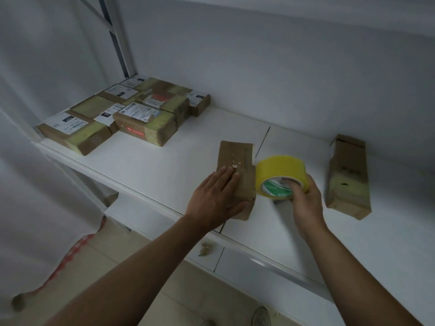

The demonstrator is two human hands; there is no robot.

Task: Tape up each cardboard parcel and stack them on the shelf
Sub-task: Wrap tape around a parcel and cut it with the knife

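Yellow tape is what I have in my right hand [303,196]: the roll [281,176] is gripped with fingers hooked into its green-printed core and the thumb side wrapped around the outer face, tilted so the hole faces back toward me. It sits just beside the right edge of the parcel [236,177] I am working on, close enough that I cannot tell whether it touches the cardboard.

My left hand [217,196] lies flat and open on that parcel, palm down, fingers together and pointing away from me, pressing on its near half. The parcel is a long brown cardboard piece lying on the white shelf [164,175], its far end beyond my fingertips, with small pale scraps on its top.

To the right of my right hand, well apart from it, a second long parcel [347,177] lies flat on the same shelf, with a yellowish band of tape across its near part.

Far beyond my left hand, at the back left corner, a group of taped parcels [131,111] with white labels sits packed close, some stacked on others.

Below my forearms I see a lower shelf board [259,267] with a crumpled scrap [206,247] on it, and a shoe [260,316] on the tiled floor.
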